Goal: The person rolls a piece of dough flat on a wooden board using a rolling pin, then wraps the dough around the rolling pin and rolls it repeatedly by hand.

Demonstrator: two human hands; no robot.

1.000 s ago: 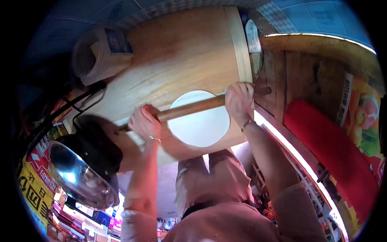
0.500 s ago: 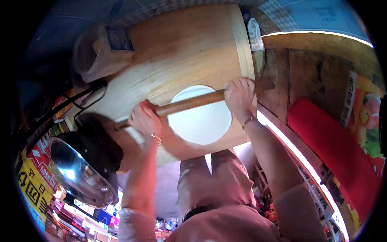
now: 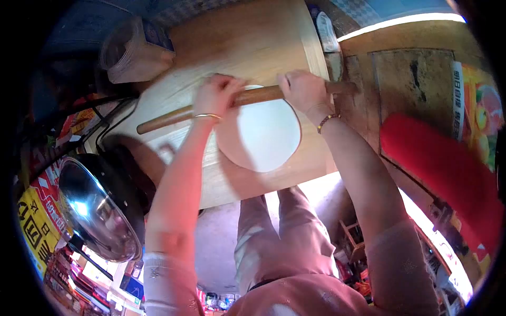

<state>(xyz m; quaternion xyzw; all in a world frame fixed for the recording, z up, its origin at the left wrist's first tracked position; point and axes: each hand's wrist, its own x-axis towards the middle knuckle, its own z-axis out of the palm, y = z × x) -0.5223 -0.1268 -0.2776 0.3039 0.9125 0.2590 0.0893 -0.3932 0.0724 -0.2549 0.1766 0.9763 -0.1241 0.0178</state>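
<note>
Two hands engaged, head view. My left hand (image 3: 217, 97), slightly blurred, and my right hand (image 3: 305, 92) are closed over the wooden rolling pin (image 3: 261, 95), which crosses the far part of a round white sheet (image 3: 266, 137). The sheet lies on the wooden board (image 3: 247, 42); the pin overhangs its right edge.

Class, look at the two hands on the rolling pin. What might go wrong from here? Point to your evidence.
1. The rolling pin extends past the right edge of the board, so that end might knock the wooden panel.
2. It crosses the far part of the white sheet; uneven pressure could thin it there.
3. The gold bracelet might brush the sheet's left edge.
</note>
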